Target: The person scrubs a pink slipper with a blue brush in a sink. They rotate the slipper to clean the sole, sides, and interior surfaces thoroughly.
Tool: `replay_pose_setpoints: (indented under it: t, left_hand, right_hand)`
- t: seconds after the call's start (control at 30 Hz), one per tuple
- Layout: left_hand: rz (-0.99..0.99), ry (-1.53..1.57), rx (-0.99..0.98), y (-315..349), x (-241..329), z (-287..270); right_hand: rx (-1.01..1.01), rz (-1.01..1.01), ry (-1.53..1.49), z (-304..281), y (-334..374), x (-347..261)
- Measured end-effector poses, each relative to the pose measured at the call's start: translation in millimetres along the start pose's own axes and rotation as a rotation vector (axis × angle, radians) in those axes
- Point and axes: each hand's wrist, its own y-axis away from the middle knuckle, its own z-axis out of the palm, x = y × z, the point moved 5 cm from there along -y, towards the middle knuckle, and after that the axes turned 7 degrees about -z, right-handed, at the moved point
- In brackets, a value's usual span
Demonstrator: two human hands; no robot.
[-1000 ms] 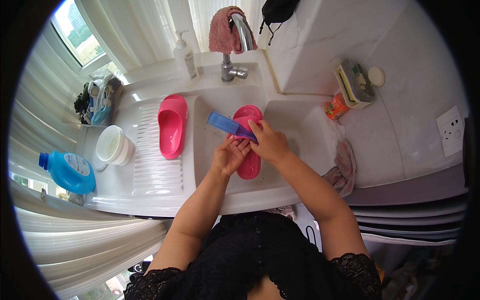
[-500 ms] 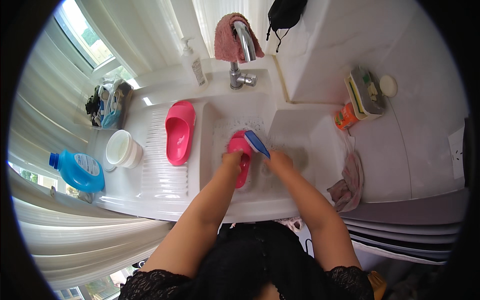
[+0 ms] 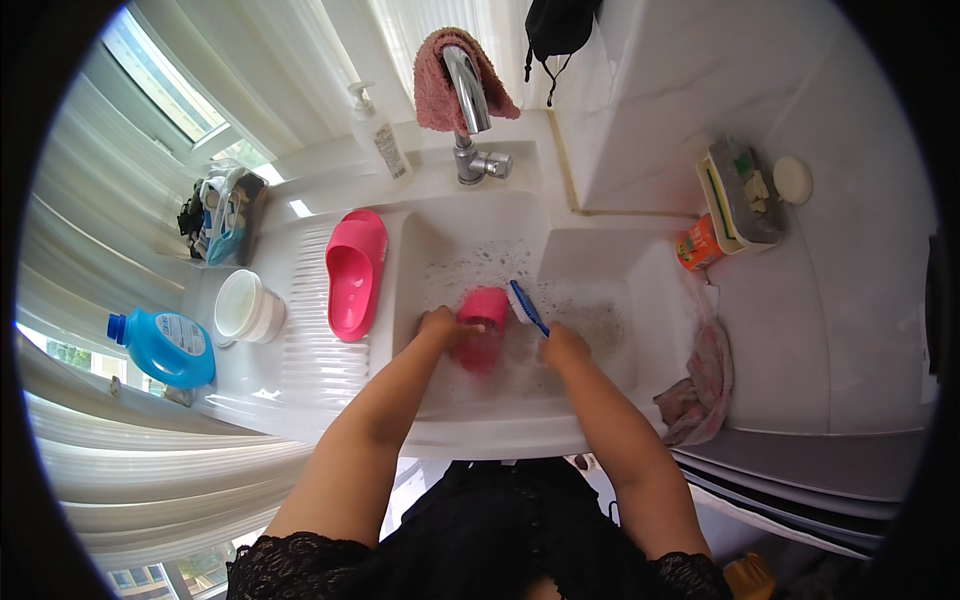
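A pink slide slipper (image 3: 485,303) lies in the sudsy water of the white sink (image 3: 470,405), its lower part blurred beneath the surface. At its left side, my left hand (image 3: 440,326) grips it, thumb reaching over the edge; the other fingers are mostly hidden. My right hand (image 3: 566,348) is closed round the handle of a blue scrubbing brush (image 3: 530,308). The brush's pale bristles face the slipper's toe part, and whether they touch it I cannot tell. A matching pink slipper (image 3: 352,290) rests on the ribbed washboard to the left.
A chrome tap (image 3: 468,95) draped with a pink cloth (image 3: 437,85) rises behind the sink. On the left stand a pump bottle (image 3: 379,138), a white tub (image 3: 250,308) and a blue detergent bottle (image 3: 170,345). A wet cloth (image 3: 697,395) hangs at the right rim, near an orange container (image 3: 698,243).
The brush has moved slightly down and right, away from the slipper's toe. My left hand has shifted left on the slipper, which now sits lower in the water.
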Motion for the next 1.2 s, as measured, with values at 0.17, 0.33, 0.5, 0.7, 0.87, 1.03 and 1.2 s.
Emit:
replay_pose_setpoints:
  t: [0.17, 0.33, 0.5, 0.7, 0.87, 1.03, 1.2]
  left_hand:
    - [0.24, 0.431, 0.074, -55.4, -37.8, 75.0]
    - [-0.031, 0.993, -0.197, -14.3, -5.8, 63.4]
    - [0.053, 0.757, -0.081, 41.0, -4.5, -41.6]
    - [0.295, 0.553, 0.172, 98.8, -5.5, -104.4]
    - [0.134, 0.383, 0.398, 60.1, -5.3, -69.4]
    - [0.523, -0.87, 0.175, -39.4, 12.3, 40.0]
    - [0.32, -0.56, 0.253, -170.2, -53.8, 160.5]
  right_hand:
    - [-0.017, -0.114, -0.052, 25.2, -21.7, -6.7]
    - [0.065, -0.1, -0.11, 18.2, -8.7, -9.4]
    - [-0.09, -0.095, -0.181, -3.6, 8.1, -18.6]
    - [-0.174, -0.173, 0.01, -42.8, 18.2, -27.6]
    - [-0.107, -0.221, 0.121, -58.3, 20.0, -14.6]
    - [-0.031, -0.176, 0.111, -36.6, 14.0, 21.4]
    - [-0.15, -0.08, 0.114, -21.0, 31.0, 2.0]
